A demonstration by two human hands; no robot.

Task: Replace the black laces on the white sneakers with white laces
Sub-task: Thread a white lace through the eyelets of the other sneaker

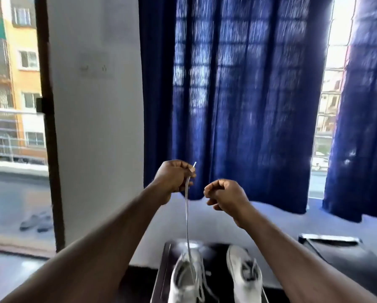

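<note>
Item: left sneaker [188,278], your landmark, standing on a dark tray [161,272] at the bottom of view.

White lace [187,215]: runs taut from the left sneaker's eyelets straight up to your left hand [174,180]. The tip pokes out above your fingers. More white lace lies loose over the sneaker's tongue and trails off its right side.

Left hand: high above the left sneaker, fingers pinched closed on the lace near its tip.

Right hand [224,194]: above and to the right of the left sneaker, curled almost into a fist. Whether it grips a second lace end cannot be told; nothing shows between the fingers.

Right sneaker [244,274]: just beside the left sneaker on its right, on the same tray. Its lacing looks grey and knotted, but blur keeps the colour uncertain.

Status, as a judgement: the left sneaker carries white lace and seems to be mid-threading or being evened out, not yet tied. No black lace shows on it. The right sneaker's state is unclear, so count it as possibly left to do.

Backdrop: blue curtain [237,95] behind both hands.
</note>
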